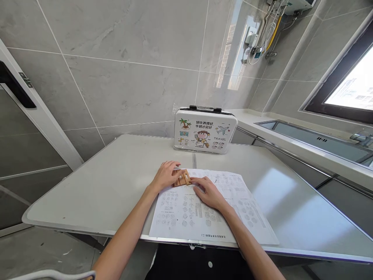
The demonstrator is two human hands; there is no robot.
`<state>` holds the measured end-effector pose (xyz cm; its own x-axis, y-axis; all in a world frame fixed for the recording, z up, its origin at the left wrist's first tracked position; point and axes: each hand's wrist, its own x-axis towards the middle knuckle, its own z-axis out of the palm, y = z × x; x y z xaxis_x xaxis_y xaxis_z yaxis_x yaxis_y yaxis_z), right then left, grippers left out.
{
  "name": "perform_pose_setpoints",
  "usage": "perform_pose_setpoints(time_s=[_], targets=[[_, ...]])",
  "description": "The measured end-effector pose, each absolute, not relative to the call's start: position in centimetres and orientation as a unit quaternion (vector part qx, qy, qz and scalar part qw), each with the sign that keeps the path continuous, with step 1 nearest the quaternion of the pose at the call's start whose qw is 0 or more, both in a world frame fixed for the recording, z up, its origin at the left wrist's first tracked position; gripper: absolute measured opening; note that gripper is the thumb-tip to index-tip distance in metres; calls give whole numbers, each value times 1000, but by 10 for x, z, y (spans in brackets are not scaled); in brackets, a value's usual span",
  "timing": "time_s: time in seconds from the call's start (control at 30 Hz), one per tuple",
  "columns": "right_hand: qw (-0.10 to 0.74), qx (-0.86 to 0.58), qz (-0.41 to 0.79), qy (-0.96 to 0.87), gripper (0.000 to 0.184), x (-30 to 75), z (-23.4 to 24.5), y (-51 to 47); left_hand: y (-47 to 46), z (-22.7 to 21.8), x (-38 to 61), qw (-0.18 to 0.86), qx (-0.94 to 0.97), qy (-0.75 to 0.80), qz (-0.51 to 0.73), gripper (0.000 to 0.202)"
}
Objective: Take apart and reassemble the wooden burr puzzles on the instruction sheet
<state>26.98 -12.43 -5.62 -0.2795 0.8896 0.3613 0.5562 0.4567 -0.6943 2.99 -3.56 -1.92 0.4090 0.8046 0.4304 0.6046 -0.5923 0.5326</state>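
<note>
On a printed sheet lies a small wooden puzzle (pixel 183 178), a flat brown piece with slots and bars; part of it is hidden under fingers. My left hand (pixel 166 175) rests over its left side, its fingers bent across the top and gripping it. From the right, my right hand (pixel 209 193) touches the puzzle's right edge with an outstretched index finger. The thumb of that hand is apart from the index finger and lies over the paper. Beneath both hands spreads the large white sheet (pixel 180 229), printed with rows of small line drawings and text.
A white cartoon-printed case (pixel 204 130) with a black handle stands at the back of the white folding table (pixel 96 186). A counter with a sink (pixel 309 134) runs along the right. Grey tiled wall (pixel 131 85) rises behind; a door (pixel 29 116) is at left.
</note>
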Motion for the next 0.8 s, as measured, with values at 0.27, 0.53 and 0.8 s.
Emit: perform_pose_setpoints(time_s=[0.27,0.53,0.8], targets=[[398,-521,202,-727,28,272,-60,-121,-6,-34,-4,224,655,548,469,41],[412,-516,196,-725,25,273,-60,-120,5,-39,-56,311,658,532,433,48],[418,-519,193,-720,25,272,-57,-121,3,-40,-57,316,682,518,409,51]])
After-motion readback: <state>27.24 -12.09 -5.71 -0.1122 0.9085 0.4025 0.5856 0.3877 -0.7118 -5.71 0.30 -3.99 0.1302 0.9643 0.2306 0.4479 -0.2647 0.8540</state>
